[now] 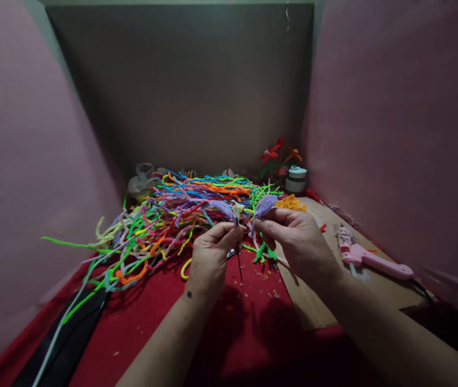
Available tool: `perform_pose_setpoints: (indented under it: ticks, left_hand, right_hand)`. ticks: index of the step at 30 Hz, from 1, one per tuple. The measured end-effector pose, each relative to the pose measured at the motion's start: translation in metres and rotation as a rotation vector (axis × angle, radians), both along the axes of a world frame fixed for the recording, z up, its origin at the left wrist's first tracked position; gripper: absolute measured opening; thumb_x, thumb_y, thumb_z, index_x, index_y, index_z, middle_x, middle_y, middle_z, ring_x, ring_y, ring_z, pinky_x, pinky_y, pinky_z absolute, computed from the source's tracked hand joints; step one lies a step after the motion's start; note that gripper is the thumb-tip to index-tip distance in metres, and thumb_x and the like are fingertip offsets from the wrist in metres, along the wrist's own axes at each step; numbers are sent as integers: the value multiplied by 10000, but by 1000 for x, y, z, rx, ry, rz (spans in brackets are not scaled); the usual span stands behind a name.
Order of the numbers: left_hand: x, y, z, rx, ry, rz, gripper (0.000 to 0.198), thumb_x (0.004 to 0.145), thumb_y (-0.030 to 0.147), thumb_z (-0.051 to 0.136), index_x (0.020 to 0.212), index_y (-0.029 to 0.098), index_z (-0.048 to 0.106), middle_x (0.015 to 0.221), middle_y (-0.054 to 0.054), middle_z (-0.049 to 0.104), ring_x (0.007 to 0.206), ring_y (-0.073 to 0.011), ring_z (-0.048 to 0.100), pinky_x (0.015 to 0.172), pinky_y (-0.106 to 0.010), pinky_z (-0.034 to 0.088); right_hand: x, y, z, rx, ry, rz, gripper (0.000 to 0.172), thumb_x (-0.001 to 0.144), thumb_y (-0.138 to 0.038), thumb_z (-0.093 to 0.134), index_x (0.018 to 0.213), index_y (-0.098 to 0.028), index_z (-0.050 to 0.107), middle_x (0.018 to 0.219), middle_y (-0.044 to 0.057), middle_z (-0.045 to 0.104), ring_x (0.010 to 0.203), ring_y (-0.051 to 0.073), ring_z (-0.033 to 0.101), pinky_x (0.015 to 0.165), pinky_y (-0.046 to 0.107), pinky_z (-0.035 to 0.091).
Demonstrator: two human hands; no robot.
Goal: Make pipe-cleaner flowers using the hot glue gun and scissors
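Observation:
My left hand (213, 252) pinches a thin dark stem that hangs down below the fingers. At the stem's top sits a pale yellow tuft (237, 208), with a fuzzy purple petal (221, 208) leaning out to its left. In my right hand (293, 239), thumb and fingers are closed on a second purple petal (266, 205), made of fuzzy pipe cleaner. This petal is held a little to the right of the tuft, apart from it. The two hands are close together over the red cloth (152, 328).
A large heap of colourful pipe cleaners (160, 226) lies behind and left. On the right, a pink hot glue gun (374, 260) rests on a cardboard sheet (309, 306). A lidded jar (295, 179) and red flowers (271, 154) stand at the back. Pink walls flank both sides.

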State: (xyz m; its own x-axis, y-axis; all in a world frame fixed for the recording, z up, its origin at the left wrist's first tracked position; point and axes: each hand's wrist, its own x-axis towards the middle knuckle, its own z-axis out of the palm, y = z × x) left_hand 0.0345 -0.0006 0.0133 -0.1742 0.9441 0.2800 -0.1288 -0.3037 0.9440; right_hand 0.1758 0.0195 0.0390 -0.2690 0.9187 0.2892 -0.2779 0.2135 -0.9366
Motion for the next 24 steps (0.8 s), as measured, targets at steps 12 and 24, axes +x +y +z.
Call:
perform_pose_setpoints:
  ticks: [12,24]
  left_hand:
    - [1,-3,0,-56,25,19,154,702,289,708,640,151,675,602,16,556,602,-98,428,599,-225,340]
    - [-1,-1,-6,-7,35,-32,141,692,273,708,622,156,672,603,13,551,605,-106,443,612,-237,347]
  right_hand:
    - [-10,1,-7,-48,-11,-8,177,663,-315,728,739,-155,720,520,-44,499,481,65,352,458,229,300]
    - [-10,5,-18,-33,-9,8,126,695,-279,706,657,-161,688,539,-36,511,487,70,335,465,240,247]
